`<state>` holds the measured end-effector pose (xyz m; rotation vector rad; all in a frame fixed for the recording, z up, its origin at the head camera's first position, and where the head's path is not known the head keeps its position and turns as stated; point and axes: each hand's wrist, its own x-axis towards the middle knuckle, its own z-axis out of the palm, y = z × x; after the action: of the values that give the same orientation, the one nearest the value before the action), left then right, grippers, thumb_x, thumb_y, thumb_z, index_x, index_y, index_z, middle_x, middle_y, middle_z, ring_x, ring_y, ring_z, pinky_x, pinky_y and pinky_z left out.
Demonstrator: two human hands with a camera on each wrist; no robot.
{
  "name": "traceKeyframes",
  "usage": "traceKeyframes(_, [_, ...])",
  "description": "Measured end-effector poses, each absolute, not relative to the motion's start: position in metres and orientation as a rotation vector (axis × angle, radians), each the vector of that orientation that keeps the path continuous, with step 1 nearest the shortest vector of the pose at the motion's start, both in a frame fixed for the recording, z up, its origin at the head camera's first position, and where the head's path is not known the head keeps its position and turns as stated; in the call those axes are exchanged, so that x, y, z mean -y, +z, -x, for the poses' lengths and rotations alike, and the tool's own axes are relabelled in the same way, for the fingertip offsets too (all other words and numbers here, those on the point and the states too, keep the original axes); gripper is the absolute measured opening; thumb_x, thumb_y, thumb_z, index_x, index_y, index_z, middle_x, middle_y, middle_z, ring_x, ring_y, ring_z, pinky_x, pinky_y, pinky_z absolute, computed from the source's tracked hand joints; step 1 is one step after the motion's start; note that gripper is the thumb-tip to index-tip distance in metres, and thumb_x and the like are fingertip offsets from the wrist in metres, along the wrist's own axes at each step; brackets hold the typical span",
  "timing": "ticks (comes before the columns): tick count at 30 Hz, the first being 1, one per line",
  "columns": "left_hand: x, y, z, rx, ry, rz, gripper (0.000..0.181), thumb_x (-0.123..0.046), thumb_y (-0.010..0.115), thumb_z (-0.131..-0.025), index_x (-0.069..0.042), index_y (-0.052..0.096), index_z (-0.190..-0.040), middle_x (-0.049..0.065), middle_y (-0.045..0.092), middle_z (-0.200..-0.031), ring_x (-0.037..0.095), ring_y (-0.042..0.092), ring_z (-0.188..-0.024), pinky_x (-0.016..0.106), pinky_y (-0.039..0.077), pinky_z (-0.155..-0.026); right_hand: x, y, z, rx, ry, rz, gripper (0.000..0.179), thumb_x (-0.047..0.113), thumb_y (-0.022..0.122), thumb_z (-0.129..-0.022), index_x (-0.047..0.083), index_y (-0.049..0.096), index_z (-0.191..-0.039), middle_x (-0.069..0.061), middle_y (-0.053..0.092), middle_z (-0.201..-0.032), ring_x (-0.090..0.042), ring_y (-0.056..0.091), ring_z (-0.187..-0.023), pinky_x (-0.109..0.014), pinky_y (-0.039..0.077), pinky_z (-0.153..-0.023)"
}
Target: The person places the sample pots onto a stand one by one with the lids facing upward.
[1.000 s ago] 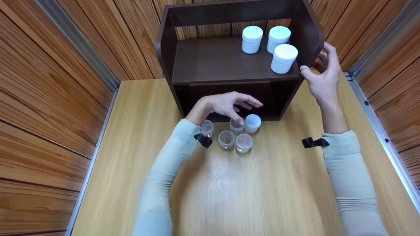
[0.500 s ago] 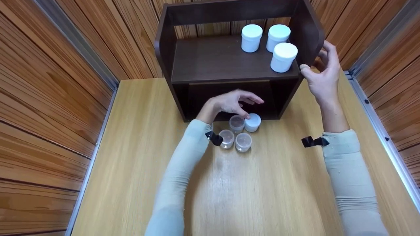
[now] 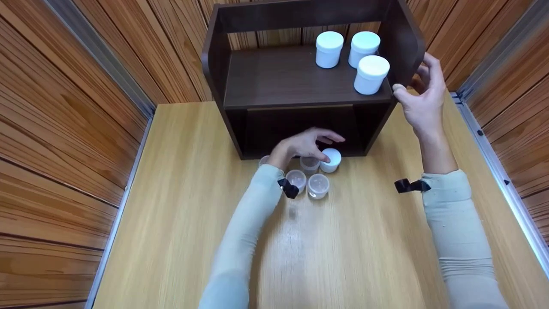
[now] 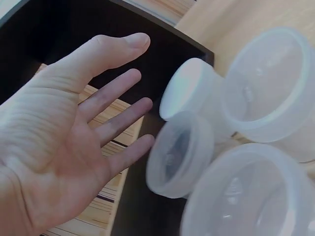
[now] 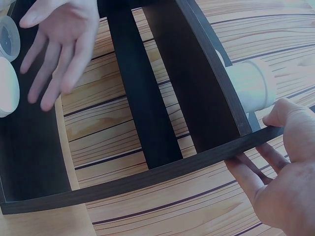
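Note:
My left hand [image 3: 306, 143] is spread over a small white lidded jar [image 3: 330, 160] on the table, at the front of a dark brown shelf [image 3: 296, 79]. In the left wrist view its fingers are extended and apart from the jar, with nothing between them. Several clear plastic jars [image 3: 318, 186] stand beside the white one; my left wrist partly covers some of them. My right hand [image 3: 424, 101] grips the shelf's right side panel, thumb at its front edge and fingers round the outer side, as the right wrist view also shows.
Three taller white jars [image 3: 371, 75] stand on the upper board, towards its right side. Wood-patterned walls [image 3: 64, 128] with metal rails enclose the wooden table [image 3: 343, 257] behind and at both sides.
My left hand has moved right, from above the clear jars to over the small white jar, and dipped slightly in the last half second. My right hand has stayed on the shelf panel.

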<state>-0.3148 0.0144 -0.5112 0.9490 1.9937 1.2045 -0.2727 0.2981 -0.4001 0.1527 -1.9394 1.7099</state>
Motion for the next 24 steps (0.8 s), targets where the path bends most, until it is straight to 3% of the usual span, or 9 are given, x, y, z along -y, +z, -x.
traceKeyframes(17, [-0.023, -0.539, 0.31, -2.08, 1.104, -0.914, 0.073, -0.006, 0.09, -0.091, -0.011, 0.064, -0.159, 0.01, 0.063, -0.167, 0.028, 0.053, -0.155, 0.033, 0.04, -0.13, -0.299, -0.399, 0.272, 1.968, 1.697, -0.145, 0.062, 0.001, 0.073, -0.095, 0.021, 0.063, -0.153, 0.002, 0.069, -0.137, -0.02, 0.064, -0.127, -0.035, 0.05, -0.11])
traceKeyframes(24, [-0.026, -0.543, 0.31, -2.097, 1.07, -0.94, 0.069, -0.003, 0.089, -0.091, -0.008, 0.066, -0.156, 0.012, 0.065, -0.163, 0.026, 0.054, -0.151, 0.028, 0.04, -0.125, -0.299, -0.399, 0.271, 1.965, 1.699, -0.144, 0.062, 0.001, 0.073, -0.095, 0.021, 0.063, -0.153, 0.002, 0.069, -0.136, -0.021, 0.064, -0.125, -0.034, 0.05, -0.109])
